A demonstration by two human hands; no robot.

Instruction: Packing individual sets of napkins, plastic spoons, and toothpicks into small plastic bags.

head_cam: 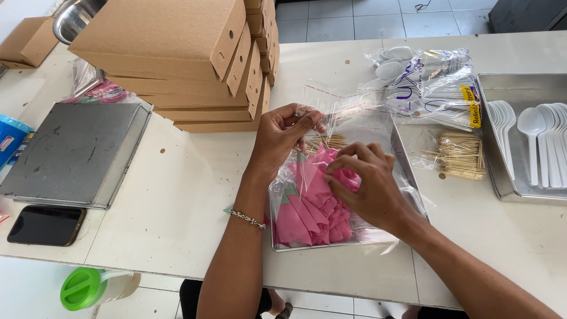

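Two hands work over the metal tray [277, 236]: left hand [277, 139] pinches a clear plastic sleeve [348, 109] at its mouth, right hand [369, 186] apparently grips a folded pink napkin [313, 183]. Both look light, limp, slippery; best held by edges.

Both forearms are bare from elbow to wrist; no sleeve shows on either. The left hand [283, 133] carries no ring or glove. Its wrist wears a thin metal chain bracelet [248, 219], silver in tone, made of small links. The right hand [366, 183] is likewise ungloved, and its wrist is unadorned. Fingernails on both hands are short and unpainted. Below the worktop edge, dark clothing covers the lap, and part of a foot shows on the floor tiles.
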